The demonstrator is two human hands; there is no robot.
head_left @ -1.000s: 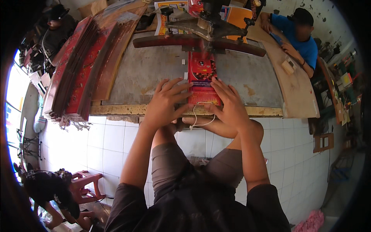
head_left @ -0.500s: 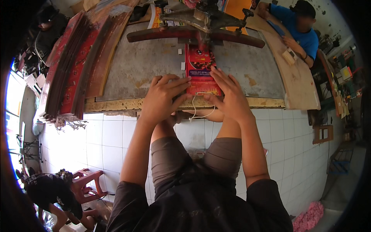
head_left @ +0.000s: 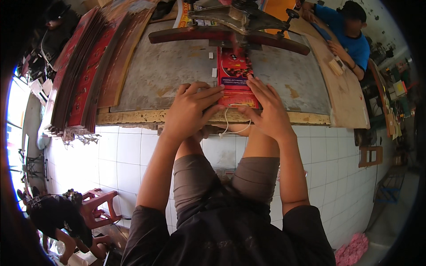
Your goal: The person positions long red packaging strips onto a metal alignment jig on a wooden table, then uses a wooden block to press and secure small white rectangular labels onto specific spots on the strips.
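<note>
Red printed card sheet (head_left: 234,77): glossy paper. Work plate (head_left: 168,71): matt grey metal, scuffed, stained. Front edge rail (head_left: 133,117): rough, worn wood.

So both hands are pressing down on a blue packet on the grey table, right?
Not quite: the packet is red, not blue. The head view shows the left hand and the right hand both flat on its near end, on the grey table, under the machine's long arm. The blue you may have seen is another person's shirt at the far right.
</note>
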